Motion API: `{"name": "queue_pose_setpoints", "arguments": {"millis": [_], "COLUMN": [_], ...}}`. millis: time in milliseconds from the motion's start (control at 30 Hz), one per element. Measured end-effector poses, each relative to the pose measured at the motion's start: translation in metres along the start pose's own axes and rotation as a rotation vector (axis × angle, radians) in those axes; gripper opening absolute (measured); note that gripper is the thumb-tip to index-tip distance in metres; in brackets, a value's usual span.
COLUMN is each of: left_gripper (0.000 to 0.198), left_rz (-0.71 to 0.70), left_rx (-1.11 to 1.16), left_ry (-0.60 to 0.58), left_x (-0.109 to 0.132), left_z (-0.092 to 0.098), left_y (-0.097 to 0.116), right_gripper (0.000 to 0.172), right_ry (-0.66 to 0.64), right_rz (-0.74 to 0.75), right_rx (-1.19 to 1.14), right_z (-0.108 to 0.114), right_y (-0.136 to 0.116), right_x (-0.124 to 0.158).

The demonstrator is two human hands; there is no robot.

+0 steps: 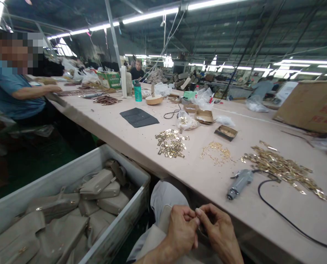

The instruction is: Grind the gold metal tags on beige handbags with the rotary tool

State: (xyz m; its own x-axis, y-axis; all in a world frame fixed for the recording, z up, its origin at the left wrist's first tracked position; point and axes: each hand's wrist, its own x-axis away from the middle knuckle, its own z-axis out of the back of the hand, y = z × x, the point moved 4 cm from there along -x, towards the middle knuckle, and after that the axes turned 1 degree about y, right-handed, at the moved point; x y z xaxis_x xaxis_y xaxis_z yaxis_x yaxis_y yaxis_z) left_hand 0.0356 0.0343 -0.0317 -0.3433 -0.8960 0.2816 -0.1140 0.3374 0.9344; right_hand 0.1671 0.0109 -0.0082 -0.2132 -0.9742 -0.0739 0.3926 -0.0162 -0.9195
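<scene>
Low in the picture, over my lap and just in front of the table's edge, my left hand [182, 229] and my right hand [217, 229] meet with fingertips pinched together. Both are closed on something small between them that I cannot make out. A beige bag piece [163, 220] lies on my lap under the left hand. On the table beyond sit a grey electric screwdriver [239, 183] with a black cable, a heap of gold metal fittings [283, 169], a pile of small gold screws [217, 151] and another pile of flat gold plates [171, 143].
A grey bin [119, 223] at my left holds several beige bags. The long pinkish table [207, 176] also bears a black leather sheet [139, 117], small cardboard boxes [226, 132], a teal bottle [137, 91]. A person in blue [17, 91] works at far left.
</scene>
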Motion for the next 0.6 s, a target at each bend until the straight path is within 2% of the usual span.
{"name": "queue_pose_setpoints", "arguments": {"millis": [167, 233, 333, 467, 600], "left_gripper": [0.053, 0.055, 0.051, 0.045, 0.045], "left_rz": [0.067, 0.079, 0.113, 0.125, 0.029], "left_rx": [0.082, 0.098, 0.092, 0.071, 0.119], "left_ry": [0.016, 0.034, 0.068, 0.089, 0.090], "left_x": [-0.006, -0.005, -0.004, -0.006, -0.010], "left_z": [0.004, 0.005, 0.007, 0.012, 0.021], "left_y": [-0.006, -0.005, -0.003, -0.008, -0.018], "right_gripper": [0.036, 0.032, 0.027, 0.018, 0.011], "right_ry": [0.203, 0.197, 0.125, 0.064, 0.047], "right_rz": [0.287, 0.351, 0.346, 0.256, 0.190], "right_rx": [0.321, 0.350, 0.399, 0.620, 0.707], "right_z": [0.014, 0.014, 0.001, -0.027, -0.050], "right_y": [-0.054, -0.073, -0.086, -0.085, -0.081], "right_x": [-0.024, -0.049, -0.101, -0.173, -0.214]}}
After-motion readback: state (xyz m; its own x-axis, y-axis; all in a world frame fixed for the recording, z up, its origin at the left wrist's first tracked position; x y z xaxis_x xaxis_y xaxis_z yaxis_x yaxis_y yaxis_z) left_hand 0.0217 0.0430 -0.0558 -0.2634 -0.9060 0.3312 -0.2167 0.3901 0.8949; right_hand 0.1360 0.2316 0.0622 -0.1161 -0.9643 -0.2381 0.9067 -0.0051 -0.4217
